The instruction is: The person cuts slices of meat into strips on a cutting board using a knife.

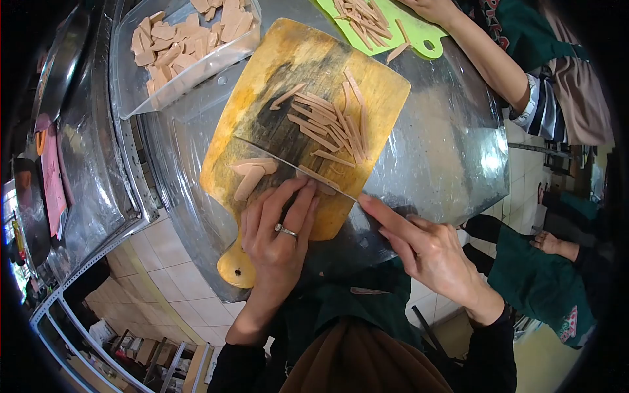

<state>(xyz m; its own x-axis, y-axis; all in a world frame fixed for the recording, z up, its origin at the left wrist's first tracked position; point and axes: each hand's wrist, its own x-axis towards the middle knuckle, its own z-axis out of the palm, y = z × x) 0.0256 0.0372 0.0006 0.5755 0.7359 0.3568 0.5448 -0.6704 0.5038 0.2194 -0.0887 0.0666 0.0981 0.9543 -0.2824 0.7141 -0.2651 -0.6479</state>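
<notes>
A worn wooden cutting board (252,78) lies at an angle on the metal table under both hands. My right hand (436,252) is closed around the handle of a knife (275,157), and its index finger stretches toward the blade. The blade runs diagonally over the board beside a pinkish-brown slice (319,178). With bent fingers, my left hand (278,229), wearing a ring, presses that slice down close to the blade. Two or so flat slices (250,175) rest left of the knife. Beyond it, several thin cut strips (327,124) form a loose pile.
A clear plastic box (209,72) full of flat slices stands at the upper left. At the top, another person's hand (432,10) is at a green cutting board (416,31) with strips. One more person (537,262) is at the right. The metal table (445,131) has a rounded edge.
</notes>
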